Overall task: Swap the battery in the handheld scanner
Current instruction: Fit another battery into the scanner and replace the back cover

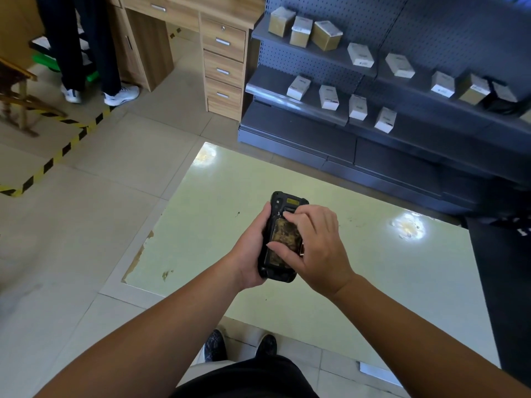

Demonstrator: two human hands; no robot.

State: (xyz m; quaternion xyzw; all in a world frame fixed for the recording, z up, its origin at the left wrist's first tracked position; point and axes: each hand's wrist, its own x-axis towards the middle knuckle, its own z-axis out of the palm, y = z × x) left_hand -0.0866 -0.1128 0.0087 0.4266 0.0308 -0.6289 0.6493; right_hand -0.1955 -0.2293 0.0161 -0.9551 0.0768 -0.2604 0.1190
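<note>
A black handheld scanner is held back side up in front of me, above the floor. My left hand wraps around its left edge and underside. A worn brown-yellow battery lies in the open back of the scanner. My right hand rests on top of it, with the thumb on the battery's lower right part and a fingertip at its upper edge. No battery cover is visible. The scanner's right side is hidden under my right hand.
A dark metal shelf unit with several small boxes stands ahead on the right. A wooden desk with drawers is at the back. Another person's legs stand at the back left. Yellow-black tape marks the floor on the left.
</note>
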